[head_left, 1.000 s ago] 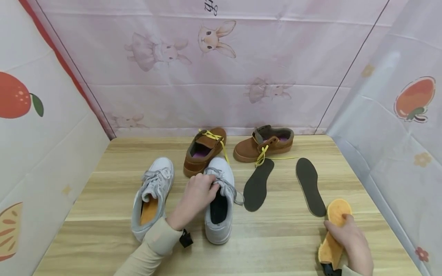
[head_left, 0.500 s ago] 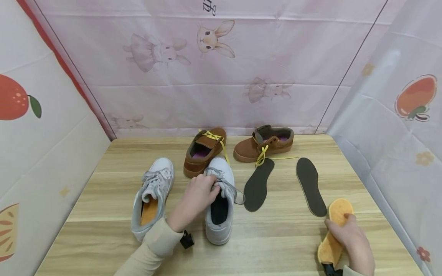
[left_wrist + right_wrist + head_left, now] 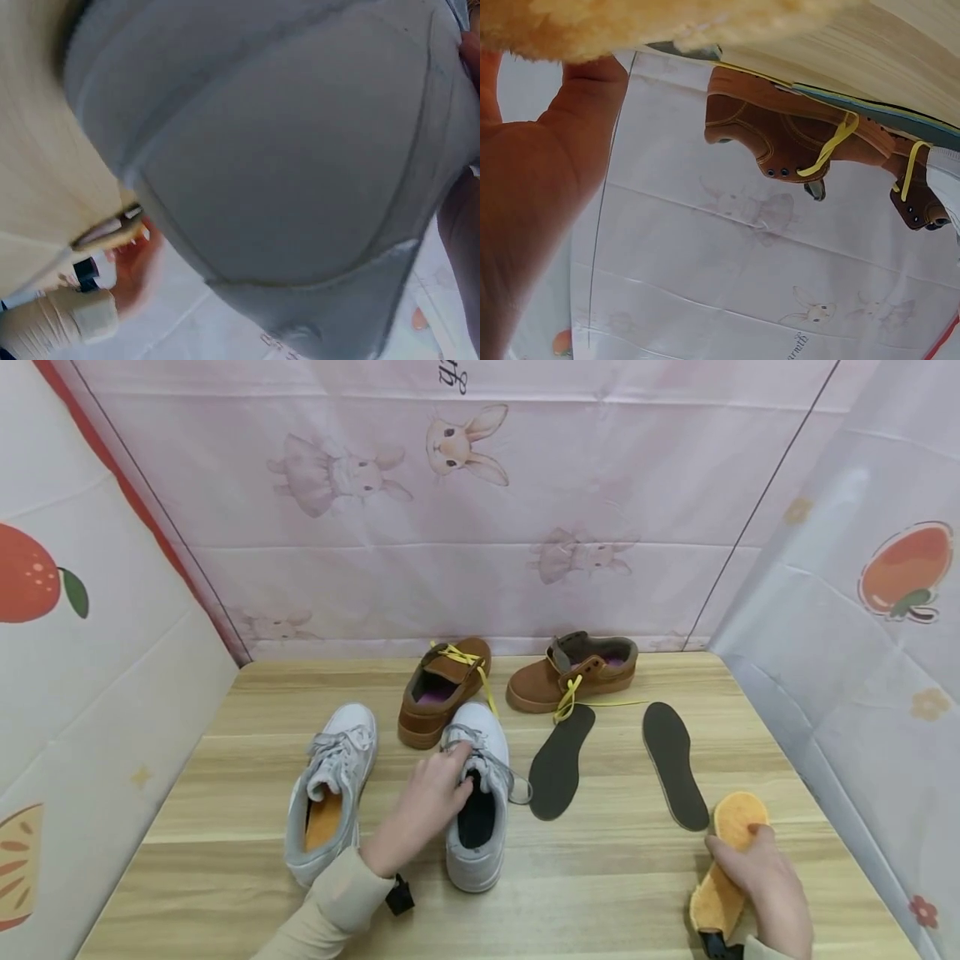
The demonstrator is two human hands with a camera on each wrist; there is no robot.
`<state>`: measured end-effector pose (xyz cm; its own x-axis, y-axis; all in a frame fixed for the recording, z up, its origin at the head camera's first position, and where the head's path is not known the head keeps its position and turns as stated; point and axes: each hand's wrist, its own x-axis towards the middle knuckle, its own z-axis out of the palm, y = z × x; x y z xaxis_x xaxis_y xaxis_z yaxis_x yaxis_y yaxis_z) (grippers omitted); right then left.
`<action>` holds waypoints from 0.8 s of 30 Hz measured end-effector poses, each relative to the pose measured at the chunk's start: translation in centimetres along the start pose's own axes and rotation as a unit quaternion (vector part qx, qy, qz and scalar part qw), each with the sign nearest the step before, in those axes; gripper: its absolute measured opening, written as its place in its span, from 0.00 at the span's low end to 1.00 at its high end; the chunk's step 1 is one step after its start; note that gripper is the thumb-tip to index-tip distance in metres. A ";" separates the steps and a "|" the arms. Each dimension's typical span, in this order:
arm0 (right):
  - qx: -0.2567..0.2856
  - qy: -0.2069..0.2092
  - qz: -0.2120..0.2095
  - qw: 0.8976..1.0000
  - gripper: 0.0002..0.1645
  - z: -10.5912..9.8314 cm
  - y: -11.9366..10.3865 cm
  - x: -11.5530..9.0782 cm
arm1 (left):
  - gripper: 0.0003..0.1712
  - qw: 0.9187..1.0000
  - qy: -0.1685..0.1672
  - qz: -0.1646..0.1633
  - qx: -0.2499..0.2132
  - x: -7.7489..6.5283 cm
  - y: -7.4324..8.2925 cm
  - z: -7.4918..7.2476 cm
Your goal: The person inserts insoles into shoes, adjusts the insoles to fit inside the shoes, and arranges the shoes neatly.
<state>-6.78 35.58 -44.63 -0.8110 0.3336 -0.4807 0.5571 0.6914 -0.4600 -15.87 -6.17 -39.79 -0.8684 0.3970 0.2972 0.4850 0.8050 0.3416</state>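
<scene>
In the head view, my left hand [image 3: 423, 806] is at the tongue and laces of a white sneaker [image 3: 476, 864], its thumb and index finger apart. The sneaker's side fills much of the left wrist view, with part of the hand at the right edge. Inside the shoe it looks dark. My right hand [image 3: 765, 877] grips a fuzzy orange insole [image 3: 738, 814] by its middle, low over the table's right side. In the right wrist view the insole's fluffy edge [image 3: 630, 30] runs along the top, above the fingers.
Another white sneaker [image 3: 352, 735], with an orange insole inside, stands at left. Behind are two brown shoes with yellow laces, one angled [image 3: 420, 718] and one sideways [image 3: 540, 685]. Two dark insoles [image 3: 558, 768] lie between the hands. Printed curtains [image 3: 480, 585] enclose the wooden table [image 3: 585, 893].
My left thumb has moved down, away from the index finger, at the sneaker's tongue, and the pinch has opened. The right hand still holds the orange insole in nearly the same place.
</scene>
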 end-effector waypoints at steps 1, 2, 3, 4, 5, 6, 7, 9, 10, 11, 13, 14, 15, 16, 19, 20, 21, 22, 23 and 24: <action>0.003 0.002 0.000 1.000 0.61 0.1 0.0 0.0 | 0.11 1.000 0.004 -0.002 -0.007 0.1 0.0 -0.1; 0.007 0.004 0.001 1.000 0.61 0.1 -0.1 -0.1 | 0.08 1.000 0.006 -0.006 -0.011 0.2 0.0 -0.1; 0.011 0.009 -0.001 1.000 0.60 0.2 -0.2 -0.2 | 0.06 1.000 0.006 -0.012 -0.016 0.4 0.0 -0.1; 0.015 0.016 -0.004 1.000 0.59 0.3 -0.3 -0.2 | 0.05 1.000 0.005 -0.017 -0.020 0.6 0.0 -0.2; 0.020 0.022 -0.006 1.000 0.58 0.4 -0.5 -0.3 | 0.05 1.000 0.004 -0.021 -0.021 0.7 0.0 -0.2; 0.024 0.029 -0.009 0.999 0.57 0.5 -0.7 -0.3 | 0.07 0.999 0.003 -0.025 -0.020 0.9 0.1 -0.2; 0.031 0.034 -0.011 0.999 0.56 0.6 -1.0 -0.4 | 0.09 0.999 0.001 -0.030 -0.020 1.1 0.1 -0.3; 0.041 0.045 -0.017 0.998 0.54 0.7 -1.7 -0.6 | 0.12 0.999 -0.004 -0.034 -0.014 1.4 0.1 -0.4; 0.044 0.048 -0.020 0.998 0.54 0.7 -2.1 -0.7 | 0.13 0.999 -0.006 -0.037 -0.014 1.6 0.2 -0.4; 0.047 0.050 -0.023 0.997 0.53 0.8 -2.5 -0.8 | 0.14 0.999 -0.008 -0.039 -0.012 1.7 0.2 -0.5; 0.049 0.055 -0.032 0.997 0.52 0.8 -3.4 -1.1 | 0.15 0.999 -0.012 -0.048 -0.014 1.9 0.2 -0.6; 0.047 0.057 -0.037 0.997 0.52 0.8 -3.8 -1.2 | 0.15 0.998 -0.013 -0.053 -0.017 2.0 0.2 -0.6; 0.044 0.061 -0.042 0.996 0.51 0.9 -4.3 -1.4 | 0.16 0.998 -0.014 -0.058 -0.020 2.1 0.2 -0.7; 0.041 0.063 -0.048 0.996 0.51 0.9 -4.8 -1.6 | 0.16 0.998 -0.016 -0.063 -0.023 2.2 0.2 -0.7; 0.032 0.077 -0.070 0.994 0.48 1.1 -6.2 -2.1 | 0.17 0.997 -0.020 -0.070 -0.021 2.3 0.3 -0.7; 0.029 0.080 -0.079 0.993 0.47 1.2 -6.7 -2.4 | 0.17 0.997 -0.020 -0.069 -0.018 2.4 0.4 -0.7; 0.026 0.083 -0.088 0.992 0.46 1.3 -7.2 -2.6 | 0.17 0.997 -0.021 -0.069 -0.015 2.4 0.5 -0.7; 0.022 0.089 -0.099 0.991 0.45 1.4 -7.6 -2.8 | 0.16 0.997 -0.022 -0.069 -0.011 2.4 0.5 -0.7; 0.018 0.092 -0.107 0.990 0.44 1.4 -8.1 -3.1 | 0.16 0.997 -0.021 -0.068 -0.007 2.4 0.6 -0.7; 0.016 0.096 -0.117 0.988 0.44 1.5 -8.6 -3.3 | 0.15 0.997 -0.020 -0.068 -0.004 2.5 0.6 -0.7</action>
<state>-8.62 27.57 -40.20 -0.9354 0.2845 -0.2099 0.3535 0.7439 -0.5671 -17.65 -4.99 -38.26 -0.9294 0.3018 0.2123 0.3633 0.8492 0.3832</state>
